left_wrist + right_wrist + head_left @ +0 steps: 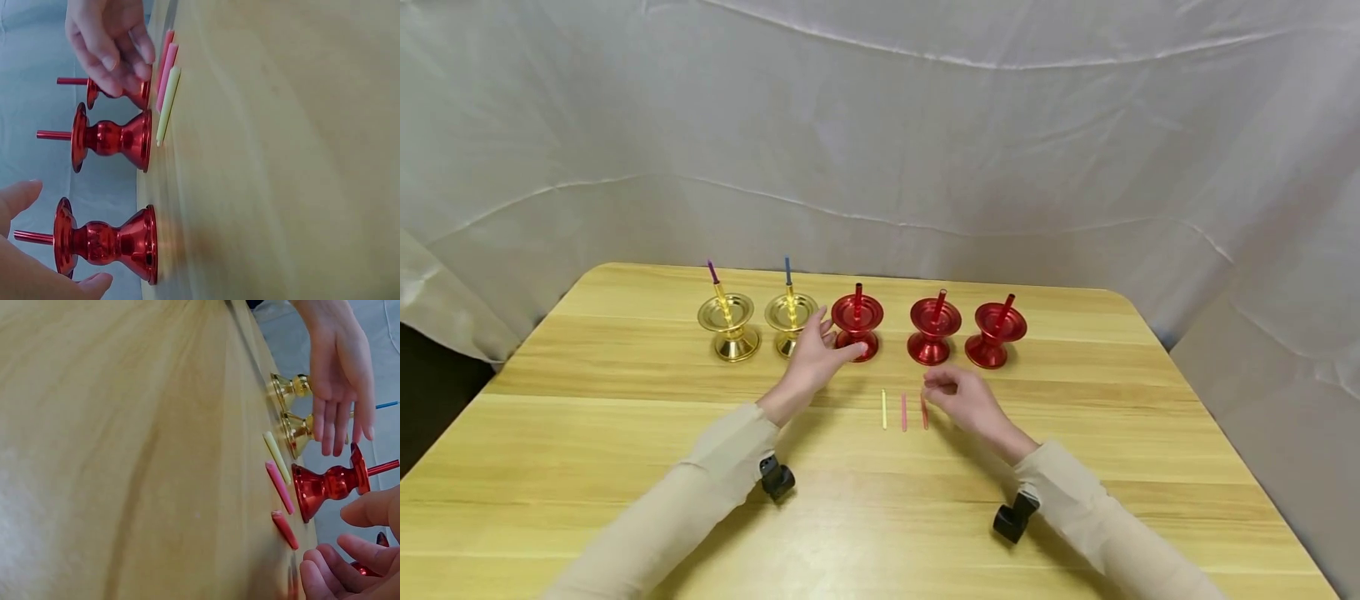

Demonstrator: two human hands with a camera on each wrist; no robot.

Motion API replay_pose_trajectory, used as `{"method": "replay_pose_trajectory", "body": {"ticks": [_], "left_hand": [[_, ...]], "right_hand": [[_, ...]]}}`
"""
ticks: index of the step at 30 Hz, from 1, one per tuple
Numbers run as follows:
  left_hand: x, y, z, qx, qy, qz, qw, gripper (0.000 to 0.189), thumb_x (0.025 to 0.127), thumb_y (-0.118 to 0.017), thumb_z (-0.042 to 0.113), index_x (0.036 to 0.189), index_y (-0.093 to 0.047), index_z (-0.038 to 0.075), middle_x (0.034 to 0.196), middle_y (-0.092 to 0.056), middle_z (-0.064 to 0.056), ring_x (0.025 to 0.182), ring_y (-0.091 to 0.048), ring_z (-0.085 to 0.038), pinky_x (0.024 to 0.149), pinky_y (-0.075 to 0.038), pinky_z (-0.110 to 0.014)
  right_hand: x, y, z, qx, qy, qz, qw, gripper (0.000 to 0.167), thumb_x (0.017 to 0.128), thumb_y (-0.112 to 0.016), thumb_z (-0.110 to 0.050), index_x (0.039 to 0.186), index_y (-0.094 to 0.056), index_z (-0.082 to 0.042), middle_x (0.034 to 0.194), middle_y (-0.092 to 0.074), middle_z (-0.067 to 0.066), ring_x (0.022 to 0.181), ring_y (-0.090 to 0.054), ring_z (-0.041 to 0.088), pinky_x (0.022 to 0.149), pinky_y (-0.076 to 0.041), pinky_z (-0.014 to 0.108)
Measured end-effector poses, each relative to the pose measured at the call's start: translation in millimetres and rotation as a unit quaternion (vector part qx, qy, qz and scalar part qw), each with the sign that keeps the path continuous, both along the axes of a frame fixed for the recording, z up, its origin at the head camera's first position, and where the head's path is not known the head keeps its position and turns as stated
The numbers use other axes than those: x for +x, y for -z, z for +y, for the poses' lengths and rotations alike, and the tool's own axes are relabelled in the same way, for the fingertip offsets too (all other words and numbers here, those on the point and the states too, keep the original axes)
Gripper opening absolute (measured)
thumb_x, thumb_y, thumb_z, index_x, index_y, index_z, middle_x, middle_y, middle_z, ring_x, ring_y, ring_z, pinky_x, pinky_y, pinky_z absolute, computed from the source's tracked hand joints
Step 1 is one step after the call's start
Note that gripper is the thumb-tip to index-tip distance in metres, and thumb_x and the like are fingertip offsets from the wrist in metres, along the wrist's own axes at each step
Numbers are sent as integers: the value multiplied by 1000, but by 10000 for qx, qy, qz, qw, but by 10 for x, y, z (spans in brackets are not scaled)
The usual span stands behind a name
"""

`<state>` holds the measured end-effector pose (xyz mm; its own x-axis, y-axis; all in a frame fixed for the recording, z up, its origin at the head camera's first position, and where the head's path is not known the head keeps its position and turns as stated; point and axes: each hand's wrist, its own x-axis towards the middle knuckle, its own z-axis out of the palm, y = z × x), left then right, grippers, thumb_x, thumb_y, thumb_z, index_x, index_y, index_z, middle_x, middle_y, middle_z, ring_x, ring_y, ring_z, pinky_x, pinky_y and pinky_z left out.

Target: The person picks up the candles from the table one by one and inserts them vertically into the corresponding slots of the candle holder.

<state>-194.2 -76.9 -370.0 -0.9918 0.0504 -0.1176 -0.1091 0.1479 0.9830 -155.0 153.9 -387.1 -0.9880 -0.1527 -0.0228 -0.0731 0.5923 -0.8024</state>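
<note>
Head view: a slim red candle (925, 417) lies on a wooden table (850, 533), its long axis running away from the person, the far end pointing toward a row of holders and tipped slightly left. The right hand (966, 404) is over its far end; the right wrist view shows thumb and loosely bent fingers apart, though whether a fingertip touches the candle I cannot tell. Just left lie a pink candle (904, 412) and a yellow candle (883, 409), roughly parallel to it and spaced apart. Beyond them, the left hand (812, 358) has its thumb and fingers spread about the leftmost red holder (870, 317); contact is unclear. That holder stands upright, its tube pointing up. To its right are the middle red holder (929, 348) and the right red holder (987, 353); their tubes lean right. The table's back edge runs just behind the row, with pale cloth (880, 125) hanging beyond; wide stretches of wood extend to the right of the row and nearer the person. Counted: three loose candles, three red holders and two gold holders (736, 343), the gold ones bearing one purple candle (712, 272) and one blue candle (788, 271).
</note>
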Motion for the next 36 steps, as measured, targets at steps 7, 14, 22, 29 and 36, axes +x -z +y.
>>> {"method": "replay_pose_trajectory", "body": {"ticks": [7,14,22,29,36], "left_hand": [[-120,31,115,-179,-239,51,9995,96,81,-77,8,153,-14,2,151,-31,-21,137,-33,-31,110,-33,-39],[-183,33,209,-470,-234,160,9985,97,80,-78,11,152,-15,1,149,-35,-19,135,-36,-32,110,-31,-42],[-266,71,200,-238,-353,133,9990,94,80,-78,9,151,-18,0,147,-37,-20,133,-39,-32,109,-34,-41],[-313,115,155,-53,-433,28,9990,88,82,-78,12,150,-22,2,147,-37,-18,132,-39,-31,108,-35,-40],[-325,134,143,66,-369,109,9992,83,82,-77,10,147,-26,3,144,-40,-17,130,-41,-30,107,-36,-39]], "right_hand": [[18,52,14,-76,145,-104,9998,22,86,-68,-1,106,-65,6,96,-69,12,89,-64,25,76,-54,33],[41,48,57,58,299,-352,9989,22,85,-69,-3,105,-65,6,93,-68,11,85,-63,22,67,-53,28],[83,68,25,378,231,-12,9990,15,81,-70,-1,95,-69,4,84,-69,7,78,-64,18,70,-54,28],[97,98,-79,547,340,310,9974,12,77,-75,-3,87,-70,1,73,-63,0,70,-56,11,68,-50,26],[62,88,-120,818,274,164,9961,14,76,-78,-6,77,-64,-4,66,-53,-2,65,-47,11,67,-42,26]]}}
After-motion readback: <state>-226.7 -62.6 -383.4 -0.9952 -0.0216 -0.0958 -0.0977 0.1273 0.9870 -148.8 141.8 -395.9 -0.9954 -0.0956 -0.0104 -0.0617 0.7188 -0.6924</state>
